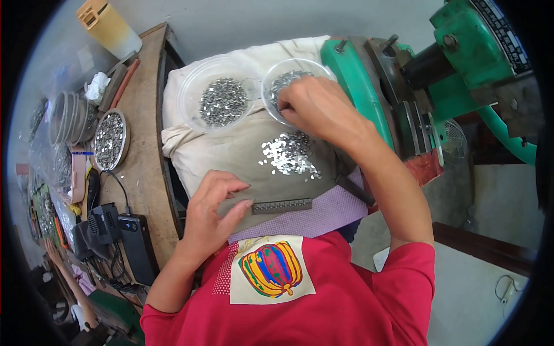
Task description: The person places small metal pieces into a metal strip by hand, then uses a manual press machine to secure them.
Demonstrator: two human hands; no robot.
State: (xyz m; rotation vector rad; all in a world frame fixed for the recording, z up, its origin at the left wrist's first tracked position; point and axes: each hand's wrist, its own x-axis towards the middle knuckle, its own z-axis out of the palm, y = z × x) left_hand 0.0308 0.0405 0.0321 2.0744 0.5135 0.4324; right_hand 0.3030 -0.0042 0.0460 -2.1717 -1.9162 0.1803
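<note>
My left hand [214, 202] is by the left end of a dark metal bar [282, 206] with a row of small notches or pieces along it. Its thumb and fingers are apart with nothing between them. Over the right clear plastic tub [264, 95], my right hand [311, 101] dips its curled fingers toward the small metal pieces [283, 81]; the fingertips are partly hidden, so what they pinch is unclear. A loose pile of shiny flat metal bits [291, 155] lies on the cloth between my hands. Beside the right tub, another clear tub [186, 95] holds small silvery pieces [224, 102].
A green machine [360, 86] stands at the right. On the wooden bench [147, 190] at the left are a round dish [124, 141] of metal pieces, a black power bank [138, 245] with cables, and a yellow jug [109, 29]. Another person's arm [72, 282] shows at the lower left.
</note>
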